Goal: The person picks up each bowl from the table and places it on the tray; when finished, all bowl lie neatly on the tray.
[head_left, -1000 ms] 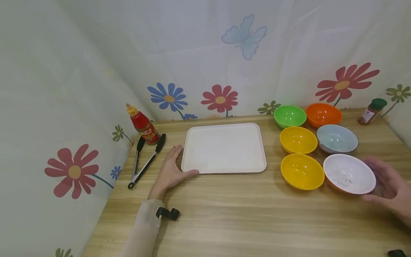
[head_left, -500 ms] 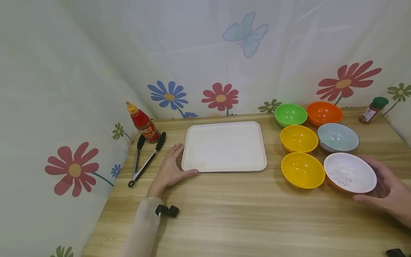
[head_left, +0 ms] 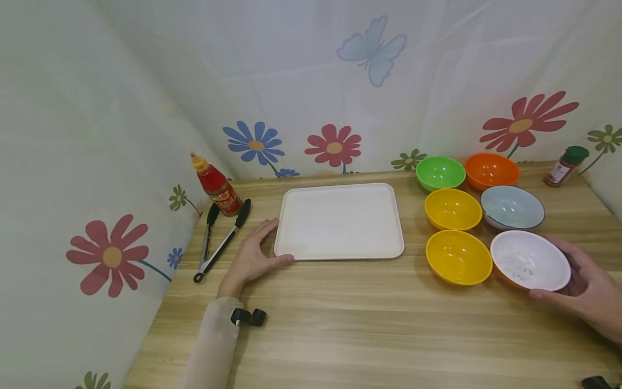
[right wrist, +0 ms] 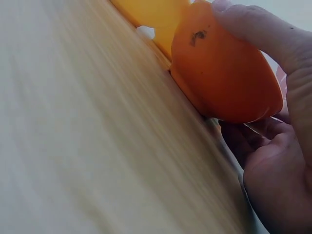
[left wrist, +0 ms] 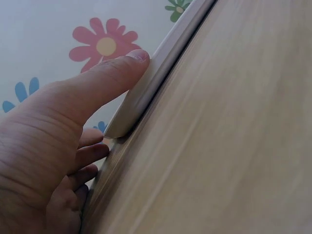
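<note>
My left hand lies at the left front corner of a white rectangular tray. Its thumb points along the tray's front edge, and its fingers extend beside the left edge. In the left wrist view the thumb is at the tray's rim. On the right, my right hand curves round a bowl, white inside and orange outside, standing on the table. The right wrist view shows the thumb against the bowl's orange side; the fingers are partly hidden behind it.
Beside that bowl are two yellow bowls, a pale blue bowl, a green bowl and an orange bowl. A spice jar stands far right. A red sauce bottle and tongs are at left.
My right hand has closed in round the white-and-orange bowl, its thumb sliding left along the near side. My left thumb has drawn back slightly to the left. Tray and bowls keep their places.
</note>
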A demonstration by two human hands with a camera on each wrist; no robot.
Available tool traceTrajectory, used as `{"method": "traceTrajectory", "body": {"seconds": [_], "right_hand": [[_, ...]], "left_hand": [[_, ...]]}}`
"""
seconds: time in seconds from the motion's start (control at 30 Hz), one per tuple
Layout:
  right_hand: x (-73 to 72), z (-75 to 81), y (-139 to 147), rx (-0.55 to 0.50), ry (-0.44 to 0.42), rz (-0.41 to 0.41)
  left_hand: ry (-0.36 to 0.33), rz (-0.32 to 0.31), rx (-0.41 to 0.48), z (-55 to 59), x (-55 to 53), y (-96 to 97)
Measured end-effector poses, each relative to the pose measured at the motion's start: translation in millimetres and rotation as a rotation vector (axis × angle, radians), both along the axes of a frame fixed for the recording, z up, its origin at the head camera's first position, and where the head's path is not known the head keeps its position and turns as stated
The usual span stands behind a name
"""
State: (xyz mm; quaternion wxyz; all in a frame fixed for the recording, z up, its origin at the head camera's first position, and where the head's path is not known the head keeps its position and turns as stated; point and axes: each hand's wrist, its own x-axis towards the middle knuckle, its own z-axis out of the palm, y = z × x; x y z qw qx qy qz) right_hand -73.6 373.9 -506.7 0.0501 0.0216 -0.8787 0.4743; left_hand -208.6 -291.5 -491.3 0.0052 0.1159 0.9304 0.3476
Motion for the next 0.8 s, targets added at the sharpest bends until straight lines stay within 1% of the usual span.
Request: {"method": "traceTrajectory", "body": {"seconds": [0.17,0.23,0.3,0.33,0.43,0.53,0.63,0.67,0.77,0.8], "right_hand": [[-0.5,-1.1,1,0.015,0.025,-0.034],[-1.4,-1.1,3,-0.017,0.058,-0.034],[-3.0,-0.7,4,-0.076,0.115,-0.027],[-3.5,-0.8,6,-0.149,0.148,-0.012],[-4.7,-1.0,8,-0.401,0.244,0.067],[-5.7,2.3,8,-0.607,0.311,0.127],[-6.9,12.5,7,-0.615,0.338,0.132],[-7.2,16.7,7,-0.579,0.335,0.123],[-7.7,32.0,4,-0.363,0.287,0.082],[-9.1,36.2,3,-0.34,0.282,0.08]], "left_hand": [[0.003,-0.002,0.01,0.2,0.1,-0.4],[0.003,-0.001,0.009,0.2,0.1,-0.3],[0.001,0.0,0.007,0.2,0.2,-0.2],[0.0,0.0,0.005,0.3,-0.1,0.1],[-0.007,-0.001,-0.003,0.3,-0.7,0.9],[-0.008,-0.004,-0.005,-0.2,-1.0,1.3],[0.0,-0.005,-0.001,-1.1,-1.0,1.2],[0.003,-0.004,-0.001,-1.5,-0.9,1.2],[0.006,-0.001,-0.005,-2.9,-0.2,0.9],[0.003,-0.001,-0.008,-3.2,0.3,1.0]]}}
